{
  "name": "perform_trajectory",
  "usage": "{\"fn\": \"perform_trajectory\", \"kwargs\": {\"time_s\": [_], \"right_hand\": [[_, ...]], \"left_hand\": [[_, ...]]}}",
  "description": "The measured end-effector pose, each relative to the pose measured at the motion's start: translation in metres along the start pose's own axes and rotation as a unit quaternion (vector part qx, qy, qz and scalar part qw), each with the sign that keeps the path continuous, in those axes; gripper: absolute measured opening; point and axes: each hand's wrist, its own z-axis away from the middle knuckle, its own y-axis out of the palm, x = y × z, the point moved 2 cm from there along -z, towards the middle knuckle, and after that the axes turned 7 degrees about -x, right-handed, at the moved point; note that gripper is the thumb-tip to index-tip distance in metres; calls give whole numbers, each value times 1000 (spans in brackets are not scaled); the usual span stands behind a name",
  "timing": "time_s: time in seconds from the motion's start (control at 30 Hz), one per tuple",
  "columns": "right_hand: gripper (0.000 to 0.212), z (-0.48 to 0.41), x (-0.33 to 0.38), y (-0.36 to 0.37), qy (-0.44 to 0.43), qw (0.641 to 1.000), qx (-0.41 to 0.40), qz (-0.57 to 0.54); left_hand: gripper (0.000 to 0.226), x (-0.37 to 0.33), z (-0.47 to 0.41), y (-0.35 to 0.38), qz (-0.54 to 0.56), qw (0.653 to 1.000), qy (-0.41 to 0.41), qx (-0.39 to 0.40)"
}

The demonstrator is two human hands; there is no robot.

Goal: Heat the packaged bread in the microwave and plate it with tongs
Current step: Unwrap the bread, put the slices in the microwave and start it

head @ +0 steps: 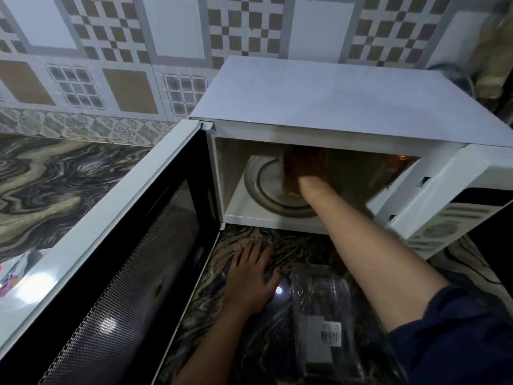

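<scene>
The white microwave (347, 107) stands on the marbled counter with its door (125, 245) swung wide to the left. My right hand (312, 187) reaches into the cavity and grips a brown piece of bread (299, 168) above the glass turntable (263, 184). The fingers are partly hidden behind the bread. My left hand (249, 276) lies flat, fingers spread, on the counter in front of the microwave. Just right of it lies a clear plastic bread package (324, 315) with a barcode label. No tongs or plate are in view.
The dark marbled counter (55, 184) stretches left of the microwave to a patterned tile wall (111, 65). The microwave's control panel (444, 226) is at the right. A colourful wrapper (11, 276) peeks out at the left edge.
</scene>
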Motion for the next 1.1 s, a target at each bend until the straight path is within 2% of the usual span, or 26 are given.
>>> {"fn": "perform_trajectory", "kwargs": {"time_s": [0.07, 0.13, 0.2, 0.27, 0.33, 0.43, 0.53, 0.63, 0.77, 0.83, 0.87, 0.97, 1.0, 1.1], "right_hand": [[36, 12, -4, -14, 43, 994, -11, -103], [34, 28, -11, -33, 96, 982, 35, -161], [29, 52, -19, -55, 91, 977, 72, -178], [27, 79, -34, -75, 63, 978, 19, -198], [27, 106, -49, -83, 49, 975, -22, -215], [25, 154, -74, -78, 90, 954, -7, -285], [27, 209, -90, -66, 127, 939, 17, -319], [31, 258, -92, -54, 150, 920, 54, -358], [37, 308, -92, -40, 171, 907, 104, -370], [40, 322, -95, -30, 203, 901, 138, -359], [40, 328, -95, -25, 233, 879, 163, -382], [33, 341, -93, -16, 335, 754, 229, -517], [28, 343, -92, -16, 351, 725, 233, -545], [18, 350, -94, -17, 381, 673, 207, -600]], "left_hand": [[74, 1, 0, 0, -11, 1000, -1, 5], [77, 2, 0, 0, -10, 1000, 1, 18], [80, 2, 1, -2, -3, 999, 3, 33], [80, 1, 6, -6, 9, 999, 0, 35], [71, -1, 20, -11, 27, 999, -24, 31], [48, -12, 48, -20, 108, 991, -84, 6], [36, -30, 74, -33, 243, 959, -147, -21], [38, -48, 96, -40, 322, 921, -217, -7], [30, -78, 125, -45, 466, 836, -288, 4], [35, -90, 135, -43, 486, 818, -307, 19], [36, -93, 138, -40, 494, 808, -321, 28], [24, -99, 145, -30, 516, 766, -381, 37], [22, -98, 146, -28, 519, 755, -399, 37], [17, -97, 151, -25, 536, 737, -411, 22]]}}
